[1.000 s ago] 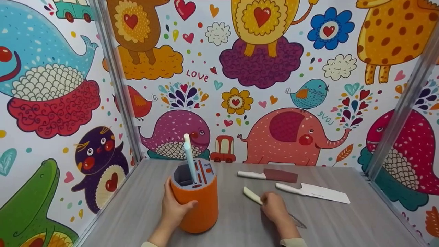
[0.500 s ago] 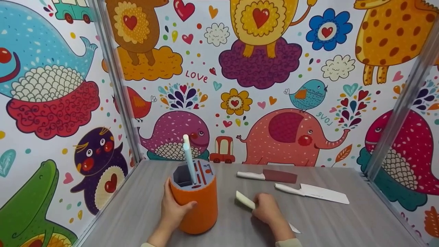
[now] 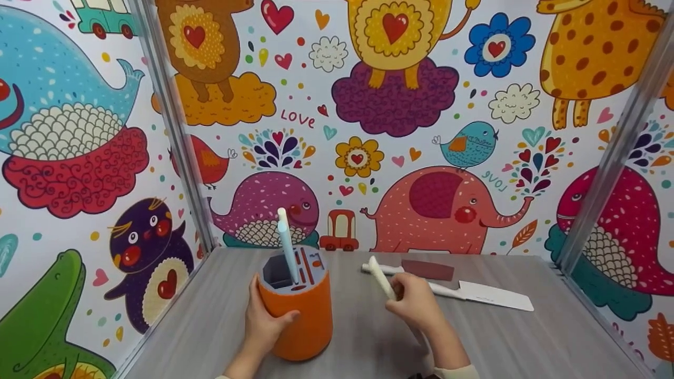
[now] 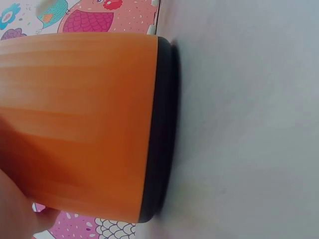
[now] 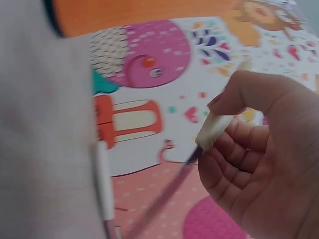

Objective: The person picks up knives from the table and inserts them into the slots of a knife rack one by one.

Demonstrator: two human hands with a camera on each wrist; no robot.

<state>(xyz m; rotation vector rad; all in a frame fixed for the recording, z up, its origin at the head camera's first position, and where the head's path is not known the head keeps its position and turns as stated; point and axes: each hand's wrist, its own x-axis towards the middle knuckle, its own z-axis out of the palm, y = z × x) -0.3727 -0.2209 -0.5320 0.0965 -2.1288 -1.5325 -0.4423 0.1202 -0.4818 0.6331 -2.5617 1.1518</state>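
Head view: pale-handled knife [image 3: 382,278], newly lifted clear of the table [image 3: 358,337], gripped by the right hand [image 3: 416,304], seemingly now free to manoeuvre; orange knife block [image 3: 306,321], alongside, standing on the table, held by the left hand [image 3: 266,320].

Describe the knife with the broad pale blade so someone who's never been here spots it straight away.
On the grey wood-grained table, look right of the orange cylindrical knife block. Beyond the person's bare right hand lies the white-handled cleaver. Its blade looks white; that of the farther white-handled knife looks dark red.
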